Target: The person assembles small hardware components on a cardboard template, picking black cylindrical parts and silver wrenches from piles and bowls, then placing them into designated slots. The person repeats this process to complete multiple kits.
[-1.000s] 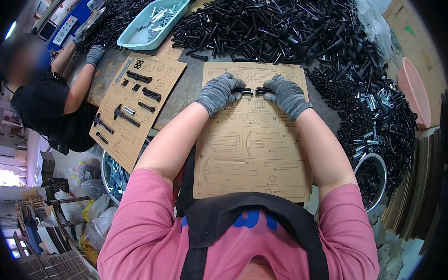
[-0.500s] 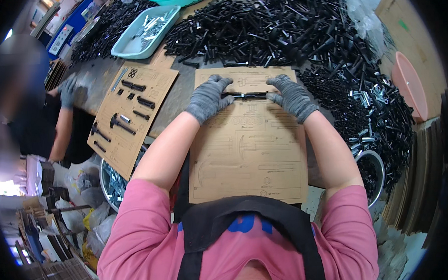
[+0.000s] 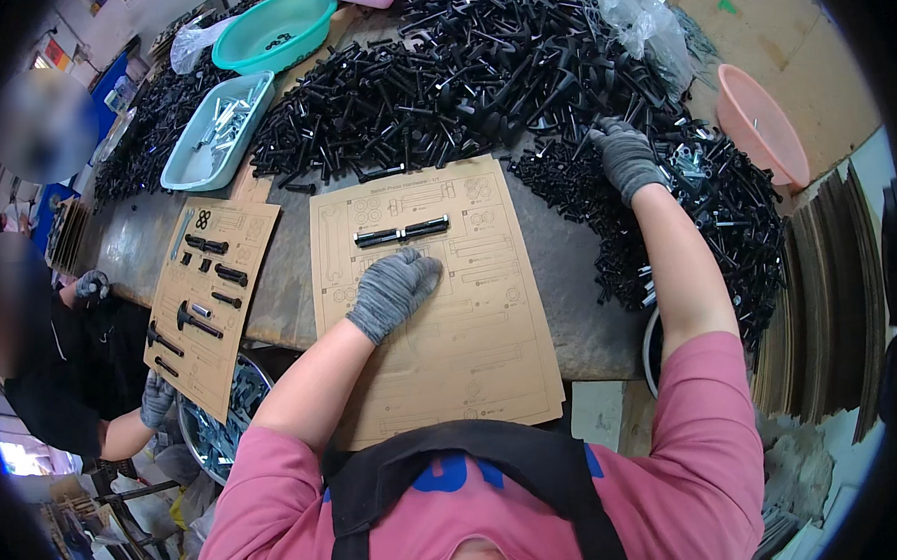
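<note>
A brown cardboard sheet printed with outline drawings of hardware lies in front of me. Across its upper part rests a row of black bolts, seemingly end to end, with shiny bits at the ends and middle. Just below them my left hand, in a grey glove, lies on the sheet with its fingers stretched out, holding nothing that shows. My right hand, gloved too, reaches to the far right onto the heap of small black fasteners. Its fingers are apart and bent, with the tips against the parts.
A filled sheet with bolts and nuts lies left, beside a co-worker whose gloved hand is at its lower edge. Behind stand a pale blue tray and a green basin. A pink basin and stacked cardboard are right.
Both hands have let go of the black bolts, which stay on the sheet. My right hand has moved right to the heap; my left hand has dropped below the bolts. The view has shifted.
</note>
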`<action>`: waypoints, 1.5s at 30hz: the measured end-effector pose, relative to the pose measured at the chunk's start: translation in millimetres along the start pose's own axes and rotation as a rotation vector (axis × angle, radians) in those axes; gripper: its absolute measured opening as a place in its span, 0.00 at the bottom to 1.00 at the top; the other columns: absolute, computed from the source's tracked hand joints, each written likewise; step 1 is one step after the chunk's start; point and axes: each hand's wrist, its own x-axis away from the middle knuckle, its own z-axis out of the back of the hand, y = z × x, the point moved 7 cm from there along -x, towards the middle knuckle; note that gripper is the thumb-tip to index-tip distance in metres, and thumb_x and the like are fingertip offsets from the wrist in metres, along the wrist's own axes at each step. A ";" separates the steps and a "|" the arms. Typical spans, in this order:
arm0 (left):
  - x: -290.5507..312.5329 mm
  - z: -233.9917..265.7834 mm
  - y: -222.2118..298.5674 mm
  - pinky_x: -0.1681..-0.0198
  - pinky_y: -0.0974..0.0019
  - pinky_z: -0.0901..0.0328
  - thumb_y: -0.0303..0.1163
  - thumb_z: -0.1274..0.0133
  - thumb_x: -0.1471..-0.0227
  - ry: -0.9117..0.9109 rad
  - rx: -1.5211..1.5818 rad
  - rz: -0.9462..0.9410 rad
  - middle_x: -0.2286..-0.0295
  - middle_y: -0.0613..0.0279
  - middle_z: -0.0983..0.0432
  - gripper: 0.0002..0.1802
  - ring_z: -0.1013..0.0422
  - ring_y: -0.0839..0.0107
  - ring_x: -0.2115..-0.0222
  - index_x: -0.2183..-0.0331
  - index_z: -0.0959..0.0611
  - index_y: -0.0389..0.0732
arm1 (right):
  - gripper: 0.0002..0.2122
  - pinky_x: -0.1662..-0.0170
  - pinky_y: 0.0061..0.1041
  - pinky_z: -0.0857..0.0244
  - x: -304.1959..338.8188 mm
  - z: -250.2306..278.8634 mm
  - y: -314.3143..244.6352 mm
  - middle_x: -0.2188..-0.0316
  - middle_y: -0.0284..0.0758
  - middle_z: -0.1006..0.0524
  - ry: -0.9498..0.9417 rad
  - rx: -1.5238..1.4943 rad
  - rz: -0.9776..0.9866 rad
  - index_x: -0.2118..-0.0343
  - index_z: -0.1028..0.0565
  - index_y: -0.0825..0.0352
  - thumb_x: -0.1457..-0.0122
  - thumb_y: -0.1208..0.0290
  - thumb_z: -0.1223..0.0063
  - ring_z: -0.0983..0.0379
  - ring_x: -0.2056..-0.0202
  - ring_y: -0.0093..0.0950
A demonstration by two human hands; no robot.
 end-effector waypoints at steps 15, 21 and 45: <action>-3.9 -2.6 -0.3 0.70 0.59 0.35 0.36 0.53 0.54 -0.106 -0.002 0.095 0.76 0.54 0.29 0.10 0.31 0.58 0.73 0.69 0.22 0.44 | 0.11 0.59 0.34 0.37 -78.0 -8.4 -39.0 0.67 0.36 0.26 0.127 -0.055 0.223 0.62 0.28 0.55 0.46 0.72 0.63 0.30 0.61 0.35; -4.1 -4.1 -3.3 0.73 0.60 0.36 0.36 0.50 0.56 -0.123 -0.017 0.119 0.76 0.59 0.31 0.09 0.33 0.60 0.75 0.69 0.22 0.46 | 0.13 0.63 0.35 0.35 -100.2 -34.8 -66.2 0.66 0.37 0.26 -0.139 -0.008 0.050 0.57 0.30 0.56 0.43 0.71 0.67 0.28 0.63 0.35; 7.1 3.0 -19.5 0.60 0.65 0.37 0.36 0.51 0.52 0.021 0.322 0.145 0.68 0.53 0.27 0.14 0.31 0.60 0.65 0.63 0.23 0.39 | 0.11 0.80 0.13 0.47 86.7 97.1 -137.4 0.84 0.22 0.35 -0.138 -1.457 0.063 0.71 0.27 0.63 0.52 0.62 0.43 0.42 0.83 0.13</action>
